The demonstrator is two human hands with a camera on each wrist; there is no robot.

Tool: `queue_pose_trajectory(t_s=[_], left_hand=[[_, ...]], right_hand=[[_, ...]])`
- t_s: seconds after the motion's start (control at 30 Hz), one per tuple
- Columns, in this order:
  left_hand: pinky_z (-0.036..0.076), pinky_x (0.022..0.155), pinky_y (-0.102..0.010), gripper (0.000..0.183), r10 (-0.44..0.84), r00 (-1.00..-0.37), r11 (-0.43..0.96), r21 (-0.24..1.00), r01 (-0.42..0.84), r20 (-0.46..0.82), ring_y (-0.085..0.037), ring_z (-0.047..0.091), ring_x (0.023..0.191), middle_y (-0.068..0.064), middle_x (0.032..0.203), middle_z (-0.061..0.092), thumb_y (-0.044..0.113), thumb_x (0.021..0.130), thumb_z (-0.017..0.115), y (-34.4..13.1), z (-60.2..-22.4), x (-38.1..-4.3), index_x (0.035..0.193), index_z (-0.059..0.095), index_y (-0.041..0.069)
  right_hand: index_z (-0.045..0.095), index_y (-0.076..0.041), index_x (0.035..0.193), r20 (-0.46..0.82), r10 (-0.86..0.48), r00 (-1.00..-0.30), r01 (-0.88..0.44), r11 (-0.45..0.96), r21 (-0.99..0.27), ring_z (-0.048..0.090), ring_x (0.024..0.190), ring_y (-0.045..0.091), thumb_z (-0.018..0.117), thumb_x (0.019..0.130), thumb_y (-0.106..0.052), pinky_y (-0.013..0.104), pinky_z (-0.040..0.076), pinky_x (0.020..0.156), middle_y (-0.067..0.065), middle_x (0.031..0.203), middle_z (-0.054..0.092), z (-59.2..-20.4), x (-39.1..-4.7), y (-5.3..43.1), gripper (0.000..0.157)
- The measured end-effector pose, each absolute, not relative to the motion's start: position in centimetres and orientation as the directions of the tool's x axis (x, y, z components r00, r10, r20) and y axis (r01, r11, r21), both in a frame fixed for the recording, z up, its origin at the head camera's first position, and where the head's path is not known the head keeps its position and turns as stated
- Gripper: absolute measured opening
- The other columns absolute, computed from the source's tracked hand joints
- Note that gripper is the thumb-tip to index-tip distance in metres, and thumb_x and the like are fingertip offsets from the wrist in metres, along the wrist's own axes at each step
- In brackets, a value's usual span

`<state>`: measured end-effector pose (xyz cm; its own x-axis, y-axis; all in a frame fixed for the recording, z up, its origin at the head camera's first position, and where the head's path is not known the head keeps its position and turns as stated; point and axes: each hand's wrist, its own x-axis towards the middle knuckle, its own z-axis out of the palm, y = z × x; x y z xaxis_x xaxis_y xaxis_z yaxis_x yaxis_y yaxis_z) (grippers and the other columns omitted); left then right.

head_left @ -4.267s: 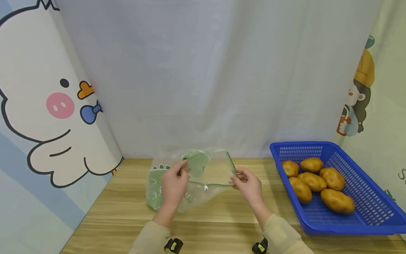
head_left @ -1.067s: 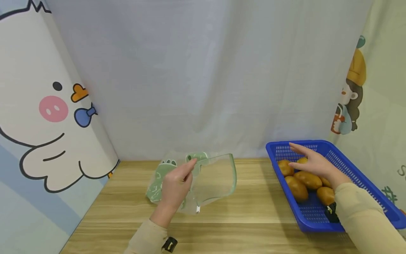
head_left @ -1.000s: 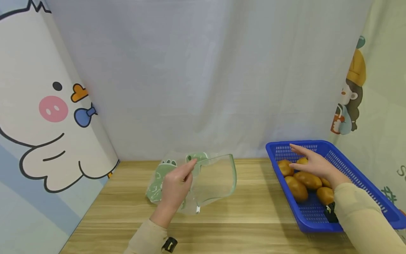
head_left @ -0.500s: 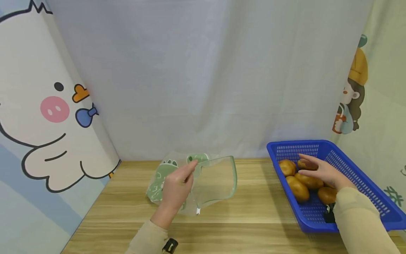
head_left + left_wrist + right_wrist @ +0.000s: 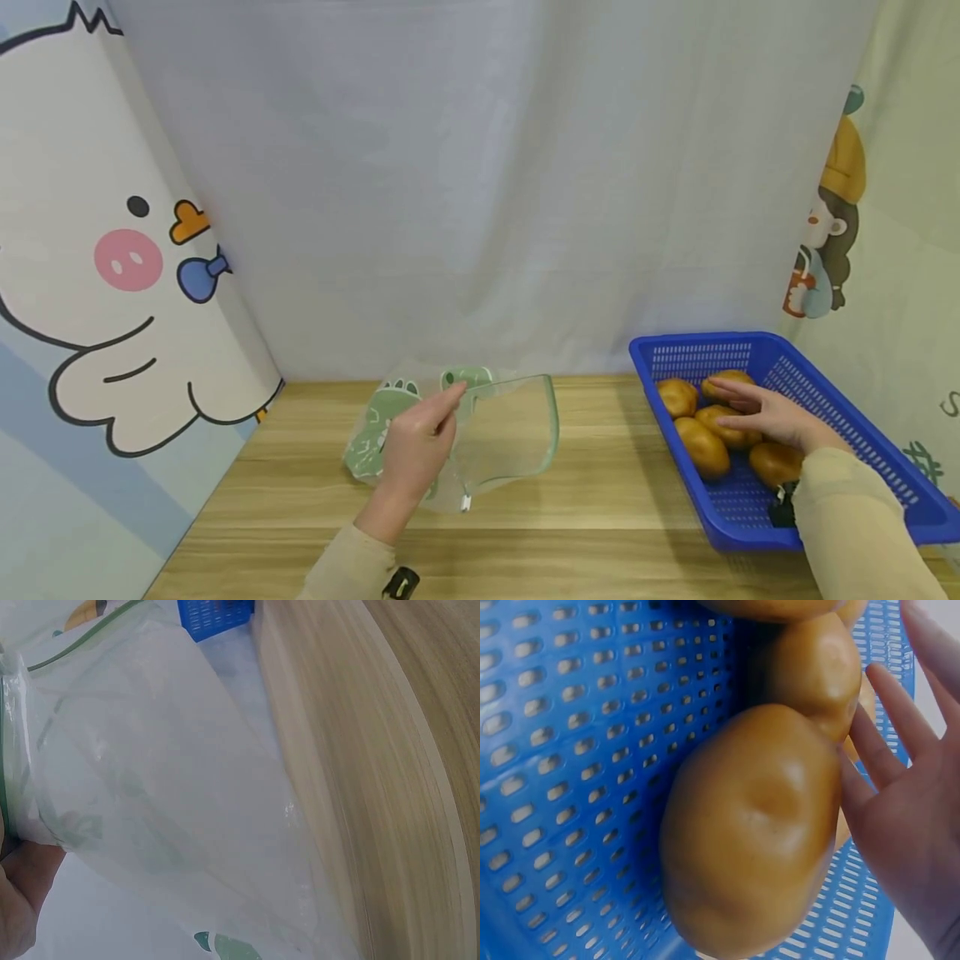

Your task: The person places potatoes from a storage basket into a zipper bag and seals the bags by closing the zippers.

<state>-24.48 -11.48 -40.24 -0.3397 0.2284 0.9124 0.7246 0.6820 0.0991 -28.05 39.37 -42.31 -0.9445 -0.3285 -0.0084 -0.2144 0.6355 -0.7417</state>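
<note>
My left hand (image 5: 415, 446) pinches the rim of a clear zip bag (image 5: 371, 437) with green cartoon print, above the table. The bag's mouth gapes toward the right, and a white slider (image 5: 467, 502) hangs at its lower corner. In the left wrist view the bag (image 5: 180, 765) fills much of the picture, with part of the hand (image 5: 26, 896) at the edge. Over the blue basket (image 5: 738, 504) my right hand (image 5: 780, 415) spreads its fingers above several potatoes (image 5: 701, 448). The right wrist view has a large potato (image 5: 754, 832) beside the fingers; whether they touch is unclear.
The basket stands at the right of the wooden table (image 5: 570, 517). A pale curtain (image 5: 480, 183) hangs behind, with cartoon-printed cloth (image 5: 75, 367) at the left and more printed cloth (image 5: 907, 275) at the right.
Earlier both hands held the bag's mouth. My right hand then let go and moved over the basket, and it has since come lower toward the potatoes. The left hand keeps its hold.
</note>
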Motion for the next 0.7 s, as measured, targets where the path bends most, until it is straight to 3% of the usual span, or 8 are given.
queue_pose_trajectory(t_s=[0.23, 0.7], left_hand=[[0.048, 0.050, -0.026, 0.034, 0.226, -0.341, 0.692, 0.096, 0.716, 0.913, -0.014, 0.063, 0.059, -0.010, 0.090, 0.075, -0.012, 0.077, 0.072, -11.64, -40.30, -24.47, 0.108, 0.076, 0.002], [0.048, 0.050, -0.027, 0.034, 0.227, -0.346, 0.693, 0.098, 0.714, 0.910, -0.013, 0.061, 0.059, -0.010, 0.089, 0.075, -0.012, 0.077, 0.072, -11.91, -40.36, -24.43, 0.108, 0.076, 0.002]], right_hand=[[0.040, 0.011, 0.143, -0.070, -0.346, -0.936, -0.218, 0.722, -0.657, 0.041, 0.126, 0.054, 0.072, 0.090, -0.020, 0.064, 0.037, 0.099, 0.037, 0.141, 0.043, -42.54, -28.18, 39.48, 0.069], [0.046, 0.006, 0.141, -0.185, -0.328, -0.926, -0.174, 0.809, -0.561, 0.050, 0.112, 0.051, 0.074, 0.088, -0.023, 0.066, 0.039, 0.092, 0.042, 0.136, 0.041, -42.20, -28.51, 38.80, 0.066]])
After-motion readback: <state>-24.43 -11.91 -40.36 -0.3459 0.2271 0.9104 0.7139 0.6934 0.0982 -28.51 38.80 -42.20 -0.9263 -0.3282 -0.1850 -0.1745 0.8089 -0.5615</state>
